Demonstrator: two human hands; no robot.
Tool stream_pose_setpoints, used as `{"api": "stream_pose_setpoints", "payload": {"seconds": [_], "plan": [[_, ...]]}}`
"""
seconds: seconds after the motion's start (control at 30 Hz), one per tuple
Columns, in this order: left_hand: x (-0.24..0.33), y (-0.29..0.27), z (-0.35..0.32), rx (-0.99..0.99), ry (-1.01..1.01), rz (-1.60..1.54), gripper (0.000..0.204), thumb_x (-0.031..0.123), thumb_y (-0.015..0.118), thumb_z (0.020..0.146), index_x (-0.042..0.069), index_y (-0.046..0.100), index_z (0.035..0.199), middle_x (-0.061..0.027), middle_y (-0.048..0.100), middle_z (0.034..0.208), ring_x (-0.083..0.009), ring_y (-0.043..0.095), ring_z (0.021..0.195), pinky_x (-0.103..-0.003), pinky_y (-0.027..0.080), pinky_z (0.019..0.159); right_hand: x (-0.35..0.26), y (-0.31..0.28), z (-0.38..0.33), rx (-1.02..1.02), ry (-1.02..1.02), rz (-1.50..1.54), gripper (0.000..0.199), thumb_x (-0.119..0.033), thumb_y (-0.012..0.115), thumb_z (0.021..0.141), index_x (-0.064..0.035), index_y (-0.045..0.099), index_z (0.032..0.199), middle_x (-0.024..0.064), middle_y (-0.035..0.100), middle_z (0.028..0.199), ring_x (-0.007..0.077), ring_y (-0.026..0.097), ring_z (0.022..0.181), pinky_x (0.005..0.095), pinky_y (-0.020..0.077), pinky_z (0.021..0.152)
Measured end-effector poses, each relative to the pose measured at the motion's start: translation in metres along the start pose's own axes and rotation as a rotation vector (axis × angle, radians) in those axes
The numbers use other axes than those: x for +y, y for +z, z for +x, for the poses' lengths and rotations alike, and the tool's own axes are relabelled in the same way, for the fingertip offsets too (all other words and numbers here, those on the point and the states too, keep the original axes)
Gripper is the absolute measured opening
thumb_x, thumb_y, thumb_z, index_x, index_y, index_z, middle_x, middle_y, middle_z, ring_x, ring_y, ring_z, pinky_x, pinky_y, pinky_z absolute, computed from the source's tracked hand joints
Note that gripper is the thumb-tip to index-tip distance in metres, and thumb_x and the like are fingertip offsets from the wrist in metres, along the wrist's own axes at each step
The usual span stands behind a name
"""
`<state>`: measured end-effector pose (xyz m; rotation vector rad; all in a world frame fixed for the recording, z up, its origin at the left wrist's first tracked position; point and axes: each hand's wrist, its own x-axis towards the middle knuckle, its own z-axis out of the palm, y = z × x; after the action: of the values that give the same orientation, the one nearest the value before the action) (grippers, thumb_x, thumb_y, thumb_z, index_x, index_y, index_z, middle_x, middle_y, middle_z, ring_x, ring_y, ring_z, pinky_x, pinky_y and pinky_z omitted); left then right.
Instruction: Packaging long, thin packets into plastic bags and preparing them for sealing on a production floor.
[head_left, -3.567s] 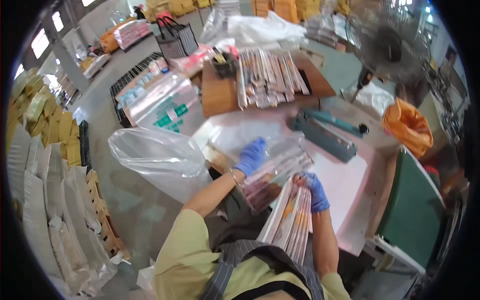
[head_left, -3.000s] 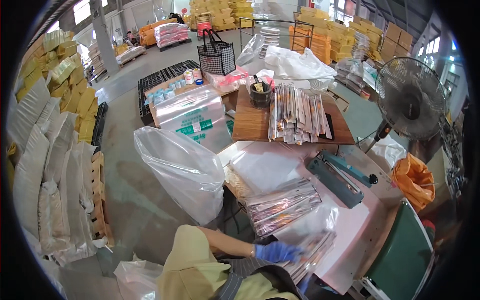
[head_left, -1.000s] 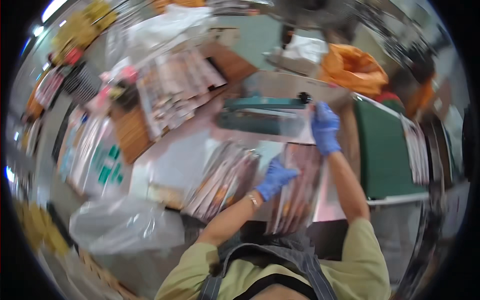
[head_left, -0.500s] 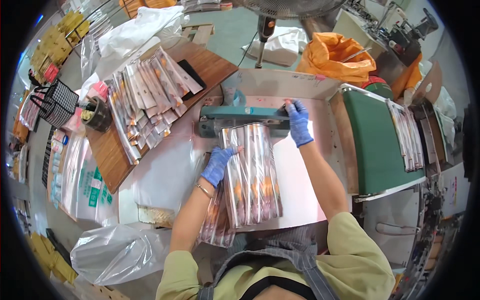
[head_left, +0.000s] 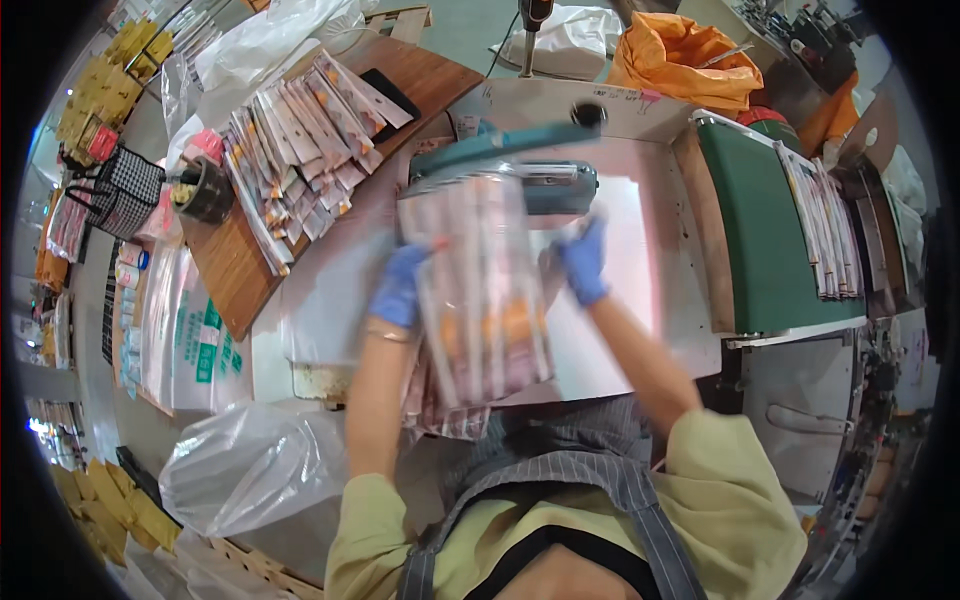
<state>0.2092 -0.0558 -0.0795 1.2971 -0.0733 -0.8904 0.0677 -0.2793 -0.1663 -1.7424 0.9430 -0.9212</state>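
A clear plastic bag of long printed packets, blurred by motion, lies over the front of a teal impulse sealer. My gloved left hand grips the bag's left edge, thumb on top. The sealer's long arm is raised off its base. My gloved right hand is just beside the bag's right edge, away from the arm's knob; motion smears its fingers. More packets lie partly hidden under the bag, close to my apron.
A wooden board at the left bears a fanned pile of packets, a dark phone-like slab and a dark pot. Clear plastic bags lie farther left. A green conveyor belt with packets stands at the right.
My right hand has left the sealer arm's knob and come nearer the bag. The arm has risen from its base. The bag has shifted in my left hand, and the view has tilted down.
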Motion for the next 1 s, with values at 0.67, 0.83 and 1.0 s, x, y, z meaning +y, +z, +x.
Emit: {"api": "stream_pose_setpoints", "payload": {"seconds": [0.67,0.83,1.0], "plan": [[-0.178,0.090,-0.177,-0.137,0.309,0.688,0.112,0.054,0.070,0.055,-0.005,0.015,0.133,-0.0266,0.033,0.127,-0.0374,0.030,0.121,-0.039,0.025,0.102,-0.050,-0.219,-0.210,-0.583,0.696,0.514,0.064,-0.037,0.059,0.074,-0.0016,0.038,0.122,0.0140,0.049,0.110,0.0224,0.051,0.095,0.0349,0.0432,0.082],[-0.066,0.034,-0.230,-0.081,0.679,0.025,0.092,0.022,0.074,0.067,0.006,0.016,0.136,-0.0099,0.030,0.134,-0.0195,0.025,0.126,-0.032,0.021,0.103,-0.131,-0.144,-0.194,-0.773,0.144,0.445,0.075,-0.021,0.077,0.057,0.0004,0.041,0.119,0.0106,0.051,0.110,0.0204,0.052,0.093,0.0314,0.0444,0.079],[0.085,-0.092,-0.347,0.781,0.846,0.015,0.060,0.040,0.041,0.089,0.002,0.026,0.133,-0.0088,0.037,0.131,-0.0193,0.038,0.118,-0.032,0.032,0.099,-0.304,0.001,-0.227,-0.992,-0.505,0.504,0.061,-0.022,0.078,0.057,0.0040,0.052,0.106,0.0028,0.056,0.075,0.0152,0.052,0.063,0.0297,0.0464,0.063]]}}
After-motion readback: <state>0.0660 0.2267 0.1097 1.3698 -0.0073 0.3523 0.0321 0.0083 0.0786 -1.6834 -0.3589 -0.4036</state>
